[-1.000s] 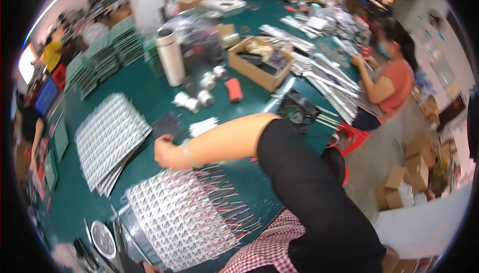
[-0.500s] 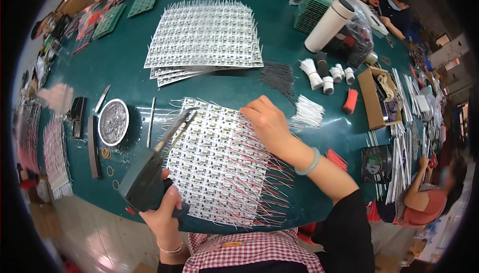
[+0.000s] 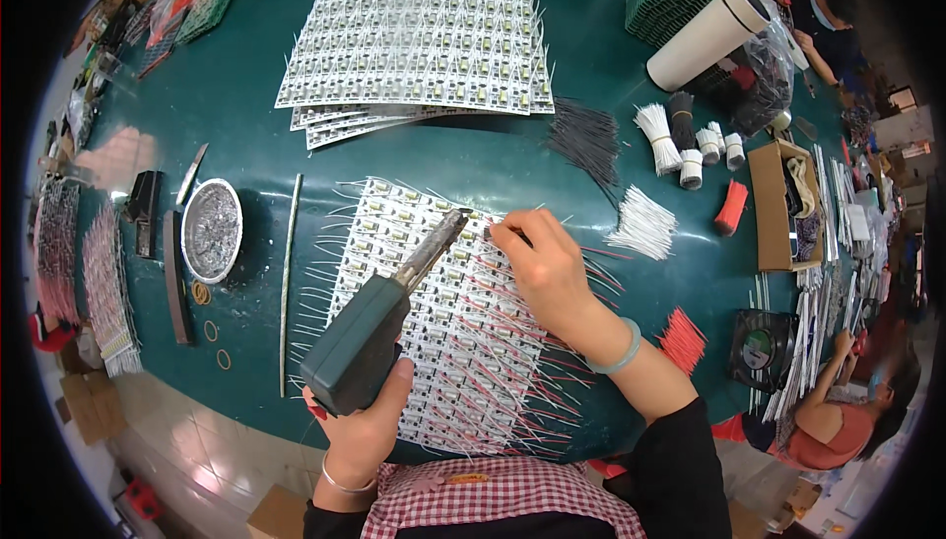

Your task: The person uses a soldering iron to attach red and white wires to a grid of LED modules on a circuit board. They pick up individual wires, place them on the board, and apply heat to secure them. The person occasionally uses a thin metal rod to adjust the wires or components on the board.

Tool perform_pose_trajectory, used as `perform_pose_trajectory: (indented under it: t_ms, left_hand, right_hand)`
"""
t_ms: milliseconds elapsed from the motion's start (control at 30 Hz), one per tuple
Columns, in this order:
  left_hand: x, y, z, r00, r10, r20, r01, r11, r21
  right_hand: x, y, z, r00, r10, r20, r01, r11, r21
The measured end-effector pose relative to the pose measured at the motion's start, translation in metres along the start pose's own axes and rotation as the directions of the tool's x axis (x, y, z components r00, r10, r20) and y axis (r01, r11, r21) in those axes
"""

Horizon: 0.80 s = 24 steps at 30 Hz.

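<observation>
My left hand [image 3: 367, 431] grips a dark green soldering gun [image 3: 379, 320] by its handle, its metal tip pointing up and right over a white panel of small circuit boards [image 3: 394, 234] with red and white wires sticking out. My right hand [image 3: 547, 268] rests on that panel just right of the gun's tip, fingers pinched on a thin wire [image 3: 507, 227]. A pale bangle sits on my right wrist.
A stack of similar panels [image 3: 419, 32] lies farther back. A round foil dish [image 3: 211, 229], a long thin rod [image 3: 289, 278] and dark tools lie at left. Bundles of black [image 3: 586, 135], white [image 3: 645, 224] and red wires [image 3: 685, 337], a white roll [image 3: 705, 36] and a cardboard box [image 3: 774, 204] stand at right. Other people work at the right edge.
The view swung from the far table down to the panel. The soldering gun's tip has come up close to my right hand's fingertips, which moved toward the panel's upper edge.
</observation>
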State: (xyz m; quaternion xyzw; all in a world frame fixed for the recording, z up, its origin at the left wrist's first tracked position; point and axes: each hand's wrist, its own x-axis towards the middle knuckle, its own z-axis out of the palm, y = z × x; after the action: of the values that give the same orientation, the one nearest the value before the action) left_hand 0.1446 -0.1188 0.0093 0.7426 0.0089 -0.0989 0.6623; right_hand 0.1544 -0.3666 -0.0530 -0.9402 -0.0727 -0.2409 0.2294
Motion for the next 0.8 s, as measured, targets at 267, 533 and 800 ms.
perform_pose_trajectory:
  t_ms: [267, 533, 800]
  left_hand:
    - [0.003, 0.004, 0.005, 0.996, -0.037, 0.081, 0.024, 0.988, 0.151]
    - [0.012, 0.005, 0.02, 0.996, 0.017, 0.083, -0.03, 0.987, 0.16]
    - [0.018, 0.001, 0.024, 0.993, 0.039, 0.108, -0.059, 0.98, 0.189]
  right_hand:
    - [0.005, 0.0, 0.003, 0.999, -0.039, 0.0, 0.039, 0.999, -0.011]
    - [0.005, 0.002, 0.003, 0.999, -0.04, 0.013, 0.04, 0.999, -0.026]
    - [0.006, -0.003, 0.002, 0.999, 0.016, 0.03, -0.016, 1.0, 0.004]
